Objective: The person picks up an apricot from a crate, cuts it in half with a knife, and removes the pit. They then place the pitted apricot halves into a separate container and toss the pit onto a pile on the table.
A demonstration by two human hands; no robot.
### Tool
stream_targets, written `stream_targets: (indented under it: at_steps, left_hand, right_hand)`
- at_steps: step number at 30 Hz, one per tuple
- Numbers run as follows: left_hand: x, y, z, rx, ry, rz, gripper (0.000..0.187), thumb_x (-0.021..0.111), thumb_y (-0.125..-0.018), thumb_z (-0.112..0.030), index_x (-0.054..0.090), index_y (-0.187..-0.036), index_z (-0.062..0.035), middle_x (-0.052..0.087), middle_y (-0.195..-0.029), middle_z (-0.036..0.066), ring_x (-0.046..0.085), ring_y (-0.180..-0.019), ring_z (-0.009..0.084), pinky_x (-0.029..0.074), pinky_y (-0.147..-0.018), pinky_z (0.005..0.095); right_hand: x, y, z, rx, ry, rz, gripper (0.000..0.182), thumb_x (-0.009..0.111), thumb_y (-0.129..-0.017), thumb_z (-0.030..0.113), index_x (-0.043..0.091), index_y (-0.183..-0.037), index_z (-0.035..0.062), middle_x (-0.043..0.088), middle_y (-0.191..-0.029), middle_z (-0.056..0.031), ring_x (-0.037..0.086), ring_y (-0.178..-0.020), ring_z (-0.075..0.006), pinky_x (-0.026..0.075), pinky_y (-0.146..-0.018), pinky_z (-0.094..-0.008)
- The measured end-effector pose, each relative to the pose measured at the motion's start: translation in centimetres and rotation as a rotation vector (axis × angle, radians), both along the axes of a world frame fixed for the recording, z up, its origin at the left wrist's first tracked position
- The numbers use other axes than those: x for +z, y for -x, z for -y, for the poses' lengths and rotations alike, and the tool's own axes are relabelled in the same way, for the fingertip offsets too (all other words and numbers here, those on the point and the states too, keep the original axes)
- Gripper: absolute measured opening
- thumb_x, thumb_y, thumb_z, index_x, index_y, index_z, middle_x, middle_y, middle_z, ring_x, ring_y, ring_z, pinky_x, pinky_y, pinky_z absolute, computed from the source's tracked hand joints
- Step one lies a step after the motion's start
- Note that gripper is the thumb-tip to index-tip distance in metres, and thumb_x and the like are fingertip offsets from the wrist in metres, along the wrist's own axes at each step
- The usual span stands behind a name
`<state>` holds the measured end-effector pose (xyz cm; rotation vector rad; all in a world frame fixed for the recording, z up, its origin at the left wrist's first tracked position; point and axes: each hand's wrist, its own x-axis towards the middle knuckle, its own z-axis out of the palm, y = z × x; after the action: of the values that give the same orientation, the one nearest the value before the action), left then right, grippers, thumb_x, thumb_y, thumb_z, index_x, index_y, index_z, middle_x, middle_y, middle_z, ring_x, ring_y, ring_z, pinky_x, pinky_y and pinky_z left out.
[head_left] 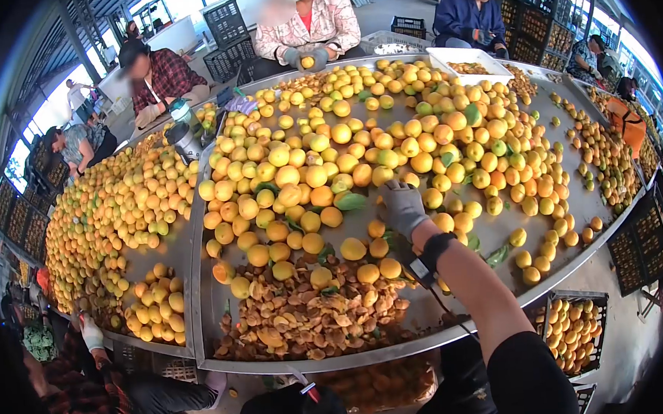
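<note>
My right hand [404, 207], in a grey glove with a dark band on the wrist, reaches over the middle of the metal table [321, 363]. Its fingertips point down among yellow-orange fruits [382, 176] and are partly hidden, so their grip is unclear. A green leaf [351, 201] lies just left of the hand. Nearer the front edge is a heap of brown, shrivelled pieces [314, 313], with a few whole fruits around it. My left hand is not visible. Below the table edge, a small red and metal tool [309, 390] shows beside a black shape.
Opposite, a person [310, 21] holds a fruit in gloved hands. Other people sit around the tables. A white tray [471, 66] stands at the far edge. A raised divider [197, 266] runs along the left. A fruit-filled crate [574, 333] stands below at the right.
</note>
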<state>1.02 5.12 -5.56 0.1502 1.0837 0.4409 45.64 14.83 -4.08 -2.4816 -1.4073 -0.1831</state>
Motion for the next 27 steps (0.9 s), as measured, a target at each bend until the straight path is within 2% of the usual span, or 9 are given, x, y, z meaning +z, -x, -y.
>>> stream_targets:
  at_steps: [6,9,11,16,18,20,23,26,27]
  left_hand:
    - [-2.8,0.9,0.1,-0.109,-0.17,-0.06,0.016,0.049,-0.094,-0.01,0.054,-0.103,-0.0211,0.046,-0.068,0.0,0.035,-0.043,0.0096,0.028,-0.034,0.0216]
    - [-3.8,1.5,0.0,-0.067,-0.003,0.112,0.015,0.049,-0.095,-0.029,0.054,-0.107,-0.0222,0.046,-0.07,0.0,0.036,-0.045,0.0118,0.03,-0.035,0.0238]
    - [-4.6,1.6,0.0,0.109,0.239,0.143,0.032,0.045,-0.092,-0.049,0.053,-0.109,-0.0234,0.044,-0.07,-0.001,0.036,-0.045,0.0136,0.032,-0.036,0.026]
    - [-6.4,2.7,0.4,-0.067,0.028,0.138,0.044,0.045,-0.088,-0.06,0.051,-0.114,-0.0248,0.046,-0.073,-0.001,0.038,-0.047,0.0141,0.032,-0.037,0.0266]
    - [-6.1,2.1,0.4,-0.101,0.008,0.19,0.044,0.046,-0.088,-0.059,0.05,-0.116,-0.025,0.047,-0.074,-0.001,0.039,-0.048,0.014,0.033,-0.038,0.0266]
    - [-5.7,1.2,0.6,-0.247,-0.373,-0.035,0.053,0.061,-0.083,-0.054,0.045,-0.123,-0.0237,0.047,-0.073,-0.001,0.043,-0.048,0.0136,0.036,-0.035,0.0305]
    - [-6.2,1.2,-0.2,-0.209,-0.033,0.443,0.028,0.054,-0.091,-0.038,0.051,-0.092,-0.0104,0.036,-0.054,0.001,0.037,-0.042,0.0167,0.033,-0.04,0.0307]
    - [-1.3,0.2,-1.1,-0.416,-0.461,0.271,0.036,0.05,-0.09,-0.046,0.052,-0.094,-0.0097,0.042,-0.057,0.003,0.044,-0.048,0.0194,0.04,-0.046,0.0315]
    - [-2.1,0.7,-0.9,-0.296,-0.303,0.322,0.037,0.05,-0.091,-0.046,0.052,-0.094,-0.0094,0.046,-0.061,0.004,0.047,-0.053,0.0198,0.041,-0.05,0.0297]
  right_hand:
    - [3.4,0.7,-2.1,-0.078,0.291,-0.115,0.035,0.062,-0.077,0.028,0.063,-0.109,0.0149,0.056,-0.116,-0.0092,0.053,-0.108,-0.0274,0.038,-0.096,-0.0407]
    - [0.2,-1.8,-4.7,0.127,-0.222,0.243,0.035,0.061,-0.077,0.022,0.058,-0.111,0.0152,0.054,-0.117,-0.0083,0.053,-0.107,-0.0278,0.034,-0.101,-0.0408]
    - [-1.9,-2.8,-6.7,0.107,-0.056,0.359,0.045,0.062,-0.075,0.018,0.051,-0.118,0.0129,0.054,-0.117,-0.0105,0.054,-0.107,-0.0284,0.032,-0.103,-0.0419]
    - [3.0,0.1,-5.2,0.039,0.222,0.07,0.052,0.06,-0.08,0.013,0.043,-0.128,0.009,0.051,-0.123,-0.0169,0.052,-0.115,-0.0309,0.038,-0.099,-0.0417]
    - [2.8,1.7,-2.3,0.226,-0.712,-1.064,0.042,0.056,-0.084,0.01,0.044,-0.124,0.0079,0.051,-0.123,-0.013,0.054,-0.113,-0.0304,0.045,-0.092,-0.0437]
    - [4.4,4.0,2.2,0.277,-0.957,-2.013,0.044,0.056,-0.084,0.009,0.044,-0.126,0.0086,0.05,-0.125,-0.0131,0.052,-0.115,-0.0338,0.048,-0.091,-0.0463]
    - [5.7,8.9,7.3,0.429,-0.924,-2.357,0.054,0.061,-0.08,0.01,0.041,-0.131,0.0079,0.047,-0.13,-0.016,0.046,-0.121,-0.0414,0.044,-0.099,-0.0489]
    - [5.2,14.0,11.8,0.35,-0.83,-2.353,0.055,0.064,-0.082,0.024,0.044,-0.13,0.0046,0.048,-0.13,-0.016,0.051,-0.117,-0.0393,0.045,-0.098,-0.0459]
    - [5.0,15.5,12.8,0.277,-0.823,-2.493,0.052,0.065,-0.081,0.025,0.048,-0.126,0.0058,0.053,-0.123,-0.0138,0.055,-0.111,-0.0348,0.046,-0.094,-0.0435]
